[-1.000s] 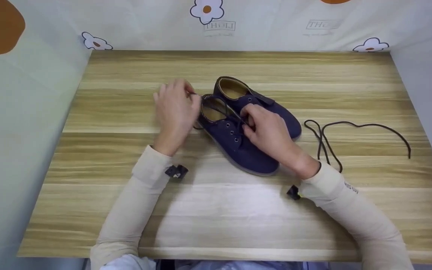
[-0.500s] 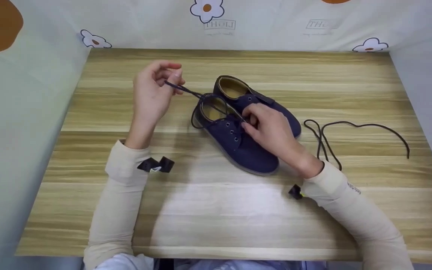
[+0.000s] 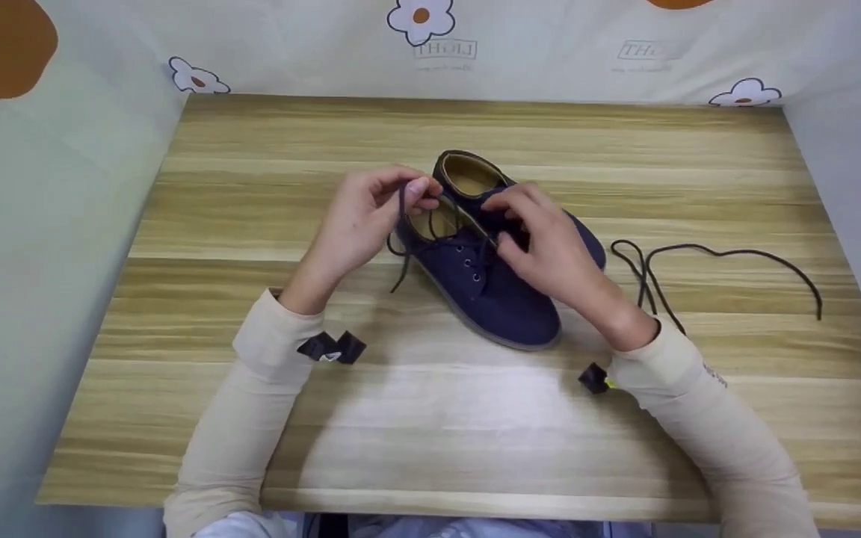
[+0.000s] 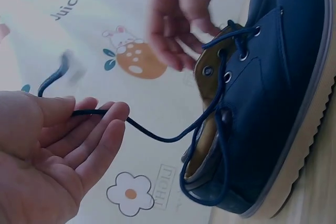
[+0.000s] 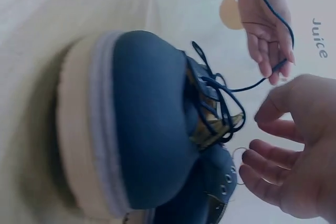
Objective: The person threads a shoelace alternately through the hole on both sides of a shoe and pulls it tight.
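A navy lace-up shoe with metal eyelets rests mid-table, its toe angled toward the near right. Over its heel opening, my left hand pinches a dark shoelace between thumb and fingers. The lace's tail rises past the thumb, and its other side runs slackly down to the shoe's eyelets. My right hand hovers by the shoe's far eyelet flap, fingers loosely bent. In the right wrist view, nothing shows between the right hand's fingertips. A matching second shoe lies behind, partly hidden by that hand.
Another dark shoelace lies loosely looped on the wooden table, right of the shoes. Pale printed sheeting stands along the back and sides. A small black device sits at the left cuff, with another at the right.
The left hand pulled the lace out to the left, then came back over the shoe's heel, still pinching it. The right hand has loosened its fingers off the eyelet flap.
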`<state>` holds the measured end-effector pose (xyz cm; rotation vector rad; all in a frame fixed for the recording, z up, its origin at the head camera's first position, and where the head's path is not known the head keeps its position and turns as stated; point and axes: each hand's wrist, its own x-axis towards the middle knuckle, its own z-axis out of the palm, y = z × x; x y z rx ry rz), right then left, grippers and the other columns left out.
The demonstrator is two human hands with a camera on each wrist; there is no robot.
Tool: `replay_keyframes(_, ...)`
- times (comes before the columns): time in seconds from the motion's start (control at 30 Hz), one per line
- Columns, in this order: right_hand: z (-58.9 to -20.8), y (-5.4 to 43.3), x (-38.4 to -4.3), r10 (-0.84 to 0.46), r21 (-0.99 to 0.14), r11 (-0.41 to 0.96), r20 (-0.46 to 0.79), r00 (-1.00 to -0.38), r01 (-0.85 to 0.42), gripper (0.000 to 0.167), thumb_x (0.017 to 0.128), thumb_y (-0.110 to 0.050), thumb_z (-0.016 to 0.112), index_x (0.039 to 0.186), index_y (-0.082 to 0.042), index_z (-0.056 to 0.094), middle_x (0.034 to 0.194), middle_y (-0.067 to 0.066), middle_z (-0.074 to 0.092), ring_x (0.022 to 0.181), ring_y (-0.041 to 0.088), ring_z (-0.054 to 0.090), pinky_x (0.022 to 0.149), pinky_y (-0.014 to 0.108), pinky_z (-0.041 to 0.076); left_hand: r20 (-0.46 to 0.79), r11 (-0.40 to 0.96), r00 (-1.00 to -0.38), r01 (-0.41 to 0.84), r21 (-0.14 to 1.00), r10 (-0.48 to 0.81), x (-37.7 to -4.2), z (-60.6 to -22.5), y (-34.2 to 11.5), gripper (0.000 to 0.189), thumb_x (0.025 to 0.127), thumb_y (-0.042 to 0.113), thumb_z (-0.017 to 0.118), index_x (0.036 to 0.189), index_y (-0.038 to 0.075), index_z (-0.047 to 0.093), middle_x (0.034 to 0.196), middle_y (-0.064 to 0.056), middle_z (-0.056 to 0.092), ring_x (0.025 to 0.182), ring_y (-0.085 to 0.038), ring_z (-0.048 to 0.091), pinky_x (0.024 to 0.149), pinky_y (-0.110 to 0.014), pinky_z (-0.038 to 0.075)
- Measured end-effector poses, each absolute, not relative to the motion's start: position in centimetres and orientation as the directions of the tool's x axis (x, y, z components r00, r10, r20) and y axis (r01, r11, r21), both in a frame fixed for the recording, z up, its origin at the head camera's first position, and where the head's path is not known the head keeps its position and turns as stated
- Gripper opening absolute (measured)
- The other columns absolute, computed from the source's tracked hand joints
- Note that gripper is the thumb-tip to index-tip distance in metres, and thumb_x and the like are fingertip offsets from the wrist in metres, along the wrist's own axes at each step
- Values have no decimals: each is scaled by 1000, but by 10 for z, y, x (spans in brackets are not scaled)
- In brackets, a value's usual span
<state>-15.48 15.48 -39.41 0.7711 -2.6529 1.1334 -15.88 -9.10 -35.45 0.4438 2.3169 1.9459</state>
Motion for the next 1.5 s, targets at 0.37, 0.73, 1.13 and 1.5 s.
replay_keyframes(0.37, -367, 134, -152, -459, -396, 292, 740, -491, -870, 30, 85, -9, 75, 114, -18, 75, 122, 14, 63, 112, 29, 54, 97, 37, 41, 183, 396, -925, 314, 863, 334, -164, -362, -66, 24, 99, 21, 59, 92, 4, 76, 83, -7, 70, 75, -11, 59, 73, -22, 48)
replay_keyframes(0.73, -370, 133, -152, -532, -216, 251, 783, -321, -944, 23, 88, -4, 70, 103, -18, 78, 114, 13, 69, 105, 31, 57, 94, 39, 46, 158, 416, -919, 310, 855, 361, -170, -368, -59, 20, 94, 12, 64, 77, 4, 73, 68, 3, 61, 70, -9, 51, 68, -19, 40)
replay_keyframes(1.13, -379, 126, -157, -581, 4, 310, 792, -186, -951, 10, 88, -6, 71, 94, -12, 77, 107, 12, 71, 101, 31, 62, 89, 40, 50, 102, 415, -925, 261, 871, 367, -171, -376, -60, 12, 88, 6, 65, 79, 6, 73, 69, 4, 61, 67, -8, 50, 62, -17, 39)
replay_keyframes(1.5, -359, 147, -174, -106, -355, 481, 884, -455, -802, 13, 86, 1, 70, 93, -7, 77, 73, 13, 63, 68, 22, 54, 69, 23, 41, 315, 538, -928, 373, 756, 201, -159, -397, -75, 15, 89, 20, 72, 85, 5, 72, 77, -6, 67, 65, -13, 56, 60, -19, 45)
